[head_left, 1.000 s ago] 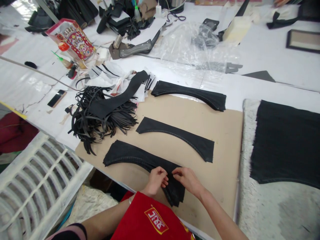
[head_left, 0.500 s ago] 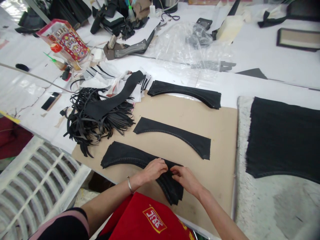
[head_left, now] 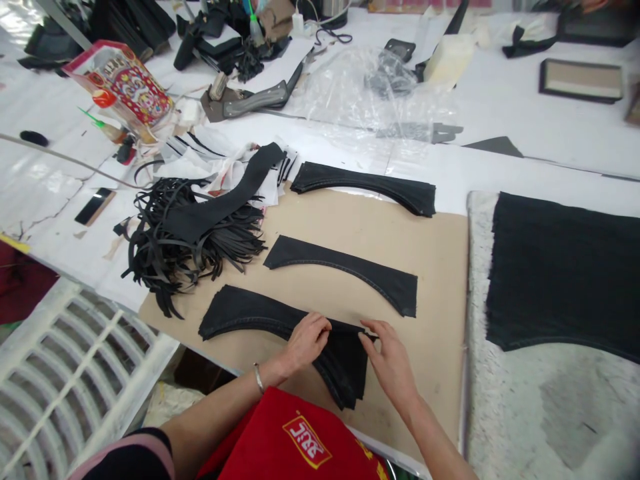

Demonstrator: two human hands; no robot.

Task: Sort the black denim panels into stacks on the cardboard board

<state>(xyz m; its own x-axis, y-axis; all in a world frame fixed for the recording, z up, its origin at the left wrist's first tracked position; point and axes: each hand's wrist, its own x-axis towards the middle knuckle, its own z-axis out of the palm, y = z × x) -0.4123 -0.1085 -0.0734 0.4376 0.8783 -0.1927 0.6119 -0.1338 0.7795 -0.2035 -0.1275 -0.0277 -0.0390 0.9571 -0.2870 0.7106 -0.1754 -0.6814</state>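
- Landmark: the tan sheet (head_left: 437,300). I place everything from it.
- Work item: near stack (head_left: 250,310) of curved black pieces, lying along the sheet's near edge, its concave side toward the wearer.
- Left hand (head_left: 309,341): fingers curled over the stack's far edge, at the sheet's near middle; I cannot tell whether they pinch or merely press.
- Right hand (head_left: 395,360): thumb and forefinger pinching a dark edge at the stack's right part, above the sheet's near right portion. One layer or several: I cannot tell.
- Step in hand, my judgement: handling an edge of the top layer. I would keep the left fingers as a light anchor, grip only the wanted layer with the right, and work along the edge without stretching it or skewing the layers beneath.
- Middle piece (head_left: 345,264): lies on the sheet's middle, just beyond the stack; I would keep the right knuckles off it.
- Far stack (head_left: 363,180): along the sheet's far edge, well apart from both hands.
- Strip tangle (head_left: 225,248): spills over the sheet's left side; loose ends could snag a piece slid that way.
- Right of the sheet: stone slab (head_left: 550,413) bearing black cloth (head_left: 565,280).
- Red apron (head_left: 280,433) bulges at the sheet's near edge, close under the wrists; the likeliest obstruction.
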